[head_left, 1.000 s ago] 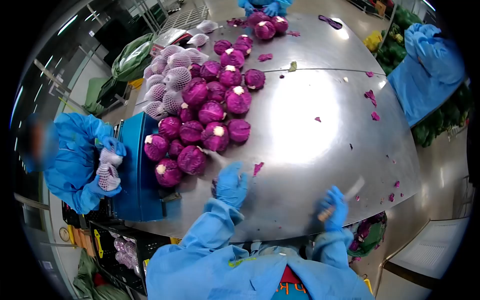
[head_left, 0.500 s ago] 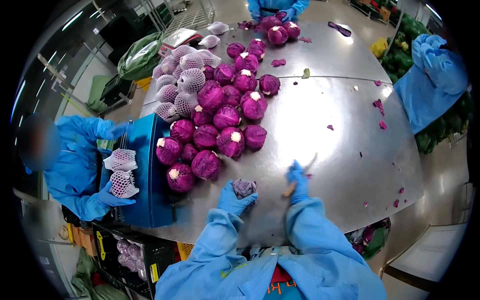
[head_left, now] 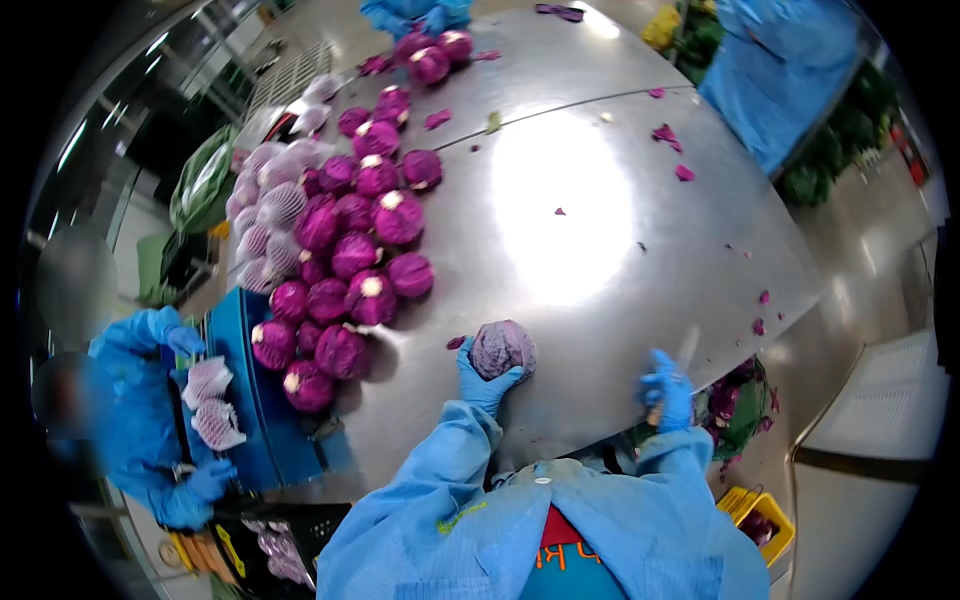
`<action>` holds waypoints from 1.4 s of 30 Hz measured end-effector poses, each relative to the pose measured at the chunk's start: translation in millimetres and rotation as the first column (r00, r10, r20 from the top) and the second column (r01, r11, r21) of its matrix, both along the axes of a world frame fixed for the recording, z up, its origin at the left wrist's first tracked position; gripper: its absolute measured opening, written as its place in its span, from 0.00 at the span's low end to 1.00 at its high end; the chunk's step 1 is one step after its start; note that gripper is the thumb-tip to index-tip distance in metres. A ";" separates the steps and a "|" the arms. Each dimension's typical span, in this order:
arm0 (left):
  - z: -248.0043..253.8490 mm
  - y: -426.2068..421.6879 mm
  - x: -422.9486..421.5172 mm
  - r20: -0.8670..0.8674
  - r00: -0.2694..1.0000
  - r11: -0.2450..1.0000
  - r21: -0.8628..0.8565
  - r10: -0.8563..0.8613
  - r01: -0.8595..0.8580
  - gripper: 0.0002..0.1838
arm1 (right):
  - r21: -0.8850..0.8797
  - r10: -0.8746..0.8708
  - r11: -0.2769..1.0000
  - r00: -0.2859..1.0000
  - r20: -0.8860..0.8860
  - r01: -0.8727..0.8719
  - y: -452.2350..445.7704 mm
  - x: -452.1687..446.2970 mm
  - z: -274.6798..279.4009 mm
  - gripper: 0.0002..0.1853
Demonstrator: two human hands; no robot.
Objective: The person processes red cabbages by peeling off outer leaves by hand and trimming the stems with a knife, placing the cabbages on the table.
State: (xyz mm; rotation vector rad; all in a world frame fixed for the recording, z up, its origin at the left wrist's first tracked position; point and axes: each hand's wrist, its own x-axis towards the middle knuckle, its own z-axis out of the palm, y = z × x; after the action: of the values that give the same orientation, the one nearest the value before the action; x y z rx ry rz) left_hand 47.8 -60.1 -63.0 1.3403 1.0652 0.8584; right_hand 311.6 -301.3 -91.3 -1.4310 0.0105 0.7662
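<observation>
My left hand [head_left: 484, 386], in a blue glove, is closed around the near-left side of a dull purple cabbage [head_left: 505, 347] on the metal table. A small purple leaf piece [head_left: 456, 343] lies just left of it. Near the table's front edge, my gloved right hand [head_left: 668, 392] grips a knife [head_left: 689, 346], its pale blade blurred and pointing up and away. Beyond my left hand sits a group of shiny purple cabbages [head_left: 355, 254], several with pale cut stems showing.
Net-wrapped cabbages [head_left: 282, 206] lie behind the bare ones. A co-worker [head_left: 140, 400] at left handles netted cabbages beside a blue box [head_left: 245, 370]; another person [head_left: 415, 14] works at the far end. Leaf scraps [head_left: 684, 173] dot the metal table [head_left: 600, 340]. A yellow crate [head_left: 775, 530] stands low at right.
The view has turned, so the table's contents appear farther left. My right hand with the knife has moved right, towards the table edge. My left hand still holds the cabbage, now more fully visible.
</observation>
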 end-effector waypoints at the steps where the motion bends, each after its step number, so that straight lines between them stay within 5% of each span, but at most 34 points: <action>1: -4.4 -6.5 18.0 0.047 0.998 0.999 0.003 -0.037 0.037 0.61 | 0.025 0.087 0.996 0.993 -0.080 -0.086 23.0 -16.3 13.8 0.20; 5: -13.8 -25.6 66.3 -0.036 0.978 0.910 0.361 -0.206 0.205 0.64 | 0.088 0.329 0.944 0.910 -0.253 -0.317 88.0 -31.5 44.1 0.22; 8: -14.4 -36.3 66.0 -0.177 0.952 0.708 0.638 -0.248 0.303 0.56 | 0.049 0.515 0.853 0.821 -0.246 -0.520 110.1 -25.2 50.2 0.24; 11: 19.7 -43.6 52.6 -0.345 0.898 0.783 0.463 -0.274 0.416 0.52 | 0.058 0.663 0.747 0.738 -0.123 -0.662 107.4 -16.5 55.8 0.27; 13: 36.4 -42.6 45.8 -0.393 0.858 0.917 0.079 -0.331 0.390 0.54 | 0.081 0.724 0.689 0.680 -0.115 -0.720 102.4 -12.6 57.3 0.31; 14: 46.7 -40.3 49.6 -0.367 0.863 0.923 0.029 -0.346 0.383 0.57 | 0.081 0.744 0.668 0.660 -0.102 -0.740 101.3 -12.8 56.1 0.32; 17: 37.7 -23.3 55.0 -0.677 0.592 0.638 0.230 -0.437 0.735 0.60 | 0.082 0.769 0.639 0.634 -0.080 -0.765 98.2 -13.1 51.6 0.34; 21: 31.1 -6.7 51.4 -0.347 0.633 0.681 -0.025 -0.692 0.732 0.61 | -0.017 0.756 0.652 0.652 -0.058 -0.758 94.1 -15.3 63.7 0.32; 22: 61.1 -4.6 57.5 -0.306 0.633 0.702 -0.272 -0.711 0.658 0.60 | -0.032 0.763 0.638 0.637 -0.111 -0.770 90.2 -16.0 62.0 0.31; 25: 86.3 1.8 68.3 -0.519 0.501 0.714 -0.389 -0.692 0.582 0.58 | -0.042 0.714 0.665 0.651 -0.258 -0.746 77.7 -24.5 50.7 0.28; 26: 32.0 1.6 57.0 -0.503 0.645 0.764 -0.048 -0.575 0.644 0.58 | -0.025 0.653 0.723 0.694 -0.302 -0.691 74.4 -30.5 47.2 0.26; 29: 19.1 -18.5 65.0 0.016 0.694 0.674 -0.226 -0.719 0.703 0.60 | -0.051 0.533 0.813 0.777 -0.334 -0.580 70.4 -41.3 35.2 0.24; 33: 27.0 -3.1 47.8 -0.211 0.603 0.634 -0.368 -0.770 0.681 0.62 | -0.075 0.487 0.842 0.812 -0.321 -0.534 74.8 -54.8 48.3 0.23; 34: 14.2 -8.3 40.7 -0.240 0.632 0.676 -0.251 -0.737 0.693 0.60 | -0.072 0.500 0.838 0.814 -0.295 -0.540 79.2 -59.8 62.0 0.23; 37: 6.0 -21.2 14.6 0.258 0.725 0.640 -0.343 -0.639 0.687 0.59 | -0.010 0.549 0.821 0.792 -0.268 -0.572 96.0 -73.0 75.6 0.24; 42: -4.3 -27.8 -51.2 0.360 0.800 0.711 -0.375 -0.480 0.595 0.54 | -0.031 0.661 0.738 0.731 -0.167 -0.675 154.4 -95.0 79.0 0.19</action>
State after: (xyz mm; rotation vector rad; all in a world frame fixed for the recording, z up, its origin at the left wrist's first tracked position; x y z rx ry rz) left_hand -3.4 -87.9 -67.3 1.0093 0.5733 0.2659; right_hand 216.6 -146.9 -12.3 -1.4641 -0.3893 1.4878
